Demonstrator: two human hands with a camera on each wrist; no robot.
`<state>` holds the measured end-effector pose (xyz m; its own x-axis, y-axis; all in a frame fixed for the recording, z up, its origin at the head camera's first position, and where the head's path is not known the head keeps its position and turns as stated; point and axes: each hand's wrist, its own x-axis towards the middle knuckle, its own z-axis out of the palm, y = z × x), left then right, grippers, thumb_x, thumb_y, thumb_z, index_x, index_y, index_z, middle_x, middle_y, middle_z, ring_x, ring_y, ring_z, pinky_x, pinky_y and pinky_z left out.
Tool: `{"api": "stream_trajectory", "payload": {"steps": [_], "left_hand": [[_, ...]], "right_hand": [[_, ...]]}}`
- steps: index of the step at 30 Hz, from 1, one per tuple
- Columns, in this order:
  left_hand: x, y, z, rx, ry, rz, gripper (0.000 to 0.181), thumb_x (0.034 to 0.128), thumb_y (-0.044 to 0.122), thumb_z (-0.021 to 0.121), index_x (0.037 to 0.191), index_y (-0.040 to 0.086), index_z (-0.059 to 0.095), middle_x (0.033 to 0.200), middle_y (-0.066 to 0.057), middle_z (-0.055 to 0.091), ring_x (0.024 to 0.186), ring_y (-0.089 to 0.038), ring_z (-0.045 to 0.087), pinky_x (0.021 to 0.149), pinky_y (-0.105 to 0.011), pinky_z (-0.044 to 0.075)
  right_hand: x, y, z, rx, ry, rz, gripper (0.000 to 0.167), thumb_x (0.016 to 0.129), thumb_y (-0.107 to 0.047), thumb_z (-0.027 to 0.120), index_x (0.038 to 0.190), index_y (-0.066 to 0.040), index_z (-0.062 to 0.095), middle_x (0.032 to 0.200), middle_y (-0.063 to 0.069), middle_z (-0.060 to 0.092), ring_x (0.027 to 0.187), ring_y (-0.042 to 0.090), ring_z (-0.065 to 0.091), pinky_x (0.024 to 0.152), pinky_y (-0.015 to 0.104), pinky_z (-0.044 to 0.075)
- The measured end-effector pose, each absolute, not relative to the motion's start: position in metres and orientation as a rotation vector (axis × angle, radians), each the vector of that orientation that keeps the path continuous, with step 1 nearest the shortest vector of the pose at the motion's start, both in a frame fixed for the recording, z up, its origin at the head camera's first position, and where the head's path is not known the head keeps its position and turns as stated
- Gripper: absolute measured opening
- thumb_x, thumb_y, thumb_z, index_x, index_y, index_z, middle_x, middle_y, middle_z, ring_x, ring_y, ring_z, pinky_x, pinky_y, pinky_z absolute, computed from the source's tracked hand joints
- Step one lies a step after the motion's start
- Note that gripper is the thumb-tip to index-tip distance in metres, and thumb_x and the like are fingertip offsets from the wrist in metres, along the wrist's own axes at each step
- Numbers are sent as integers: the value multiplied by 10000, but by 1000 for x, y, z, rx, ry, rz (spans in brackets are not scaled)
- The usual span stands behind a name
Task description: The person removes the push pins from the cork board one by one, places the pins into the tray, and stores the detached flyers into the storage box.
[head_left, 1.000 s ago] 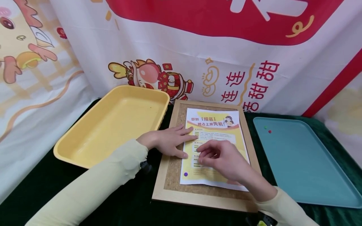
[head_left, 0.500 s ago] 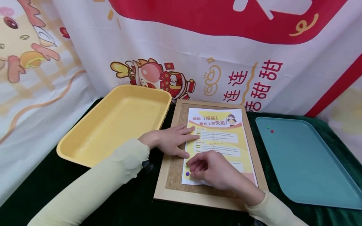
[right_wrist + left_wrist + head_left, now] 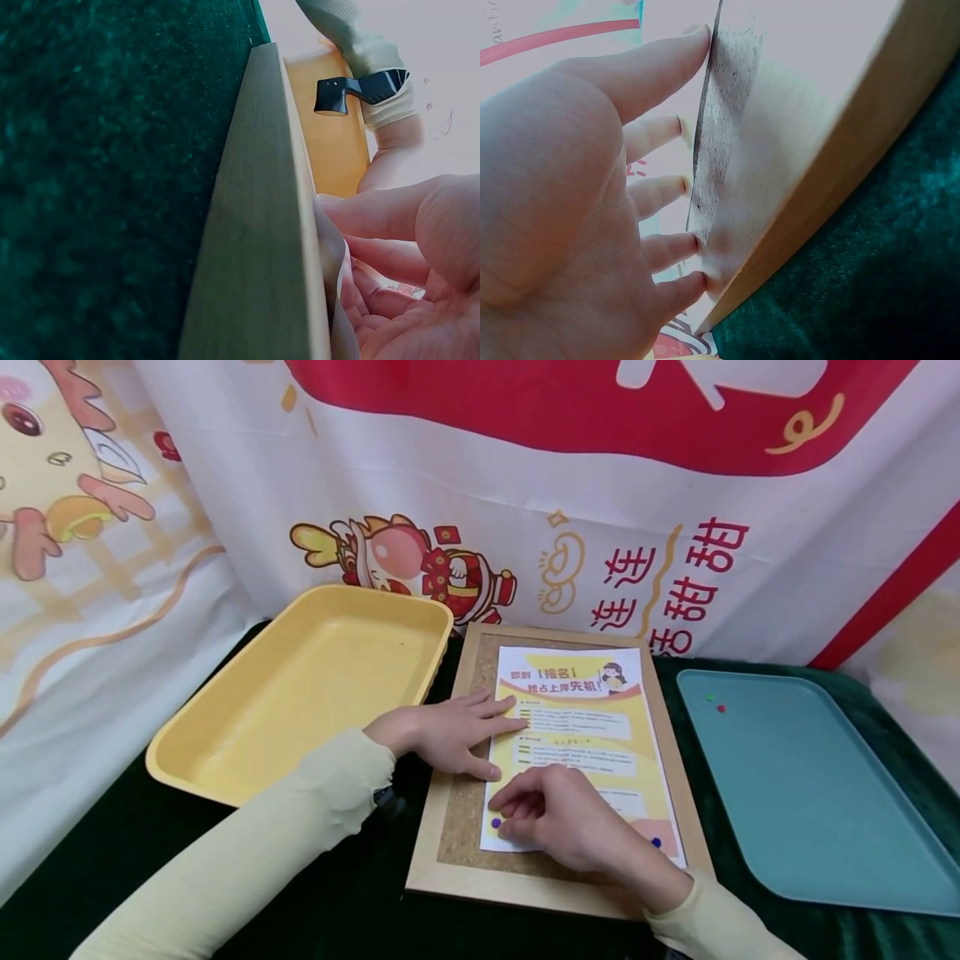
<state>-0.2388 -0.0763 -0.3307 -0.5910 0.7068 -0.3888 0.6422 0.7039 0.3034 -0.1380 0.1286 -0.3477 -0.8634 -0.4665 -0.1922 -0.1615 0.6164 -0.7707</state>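
Observation:
A printed yellow-and-white poster [image 3: 573, 752] lies on a wood-framed cork board [image 3: 461, 814]. My left hand [image 3: 457, 731] lies flat with fingers spread, its fingertips on the poster's left edge and its palm over the frame. At the poster's lower left corner is a purple pushpin [image 3: 496, 823]. The thumb and index finger of my right hand [image 3: 558, 818] close about this pushpin, the other fingers curled. A dark blue pushpin [image 3: 656, 842] shows at the lower right, beside my right wrist. In the right wrist view, the poster's lower edge [image 3: 341, 300] lifts slightly near the fingers.
A deep yellow tray [image 3: 187, 777] stands left of the board, partly behind my left forearm. On the right, a blue-green tray [image 3: 817, 793] holds a small green piece [image 3: 709, 697] and a red piece [image 3: 722, 708]. Dark green cloth [image 3: 322, 893] covers the table; a printed banner [image 3: 480, 468] hangs behind.
My right hand has moved down and left from mid-poster to the purple pushpin. The dark blue pushpin has come into sight beside the wrist. My left hand stays in place.

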Motion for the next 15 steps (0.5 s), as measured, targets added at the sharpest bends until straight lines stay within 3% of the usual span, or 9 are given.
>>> {"api": "stream_trajectory", "payload": {"steps": [15], "left_hand": [[-238,-75,-330,1039,2430,169,779,1050,521,614,1707,304,255,1812,-45,53,1674,-392,-28,1358,-559,76]], "right_hand": [[-136,128,-351,-538,2490,-1130,109,924,-87,808,953,-192,813,820,-62,705,758,120,630,676,228,502]]}}
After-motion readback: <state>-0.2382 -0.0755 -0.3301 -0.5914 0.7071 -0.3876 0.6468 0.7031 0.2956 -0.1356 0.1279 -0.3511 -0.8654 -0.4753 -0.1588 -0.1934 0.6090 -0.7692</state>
